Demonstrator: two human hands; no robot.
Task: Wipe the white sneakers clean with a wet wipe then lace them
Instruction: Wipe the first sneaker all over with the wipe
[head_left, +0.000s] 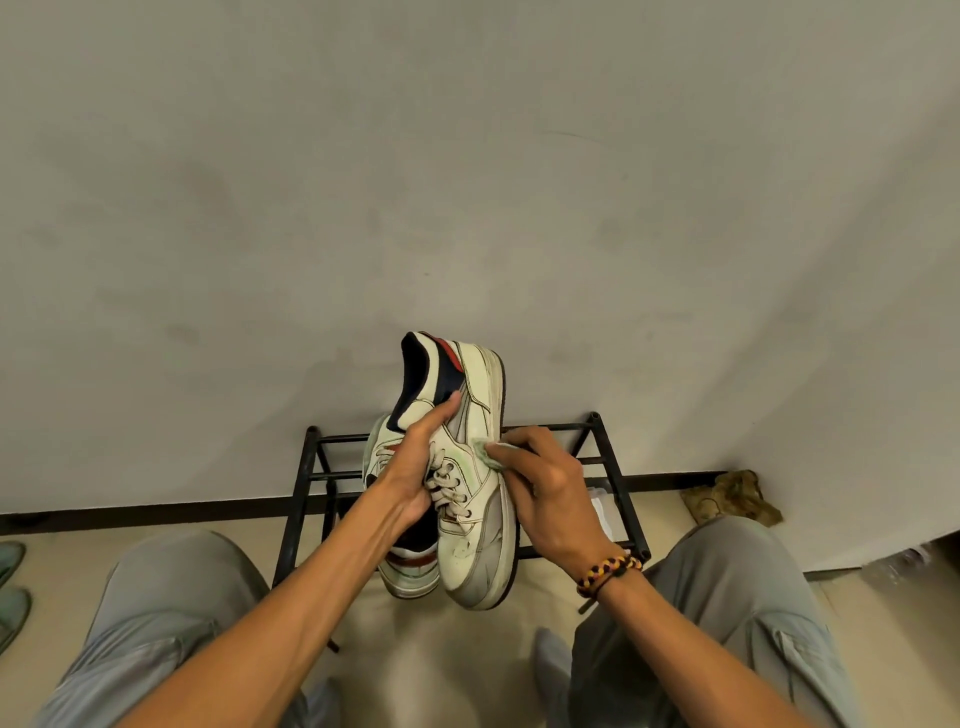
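Note:
My left hand (410, 467) grips a white sneaker (480, 525) with navy and red trim at its tongue and laces, holding it in the air, toe toward me and heel up. My right hand (545, 483) pinches a greenish wet wipe (485, 451) against the sneaker's side panel. The laces (447, 480) are threaded through the eyelets. A second white sneaker (402, 566) lies behind and below it on the black rack, mostly hidden by my left hand and the first shoe.
A black metal shoe rack (613, 467) stands against the grey wall between my knees. A crumpled brown rag (732, 499) lies on the floor at the right. Pale green shoes (10, 582) sit at the left edge. A white packet (605, 509) lies under the rack.

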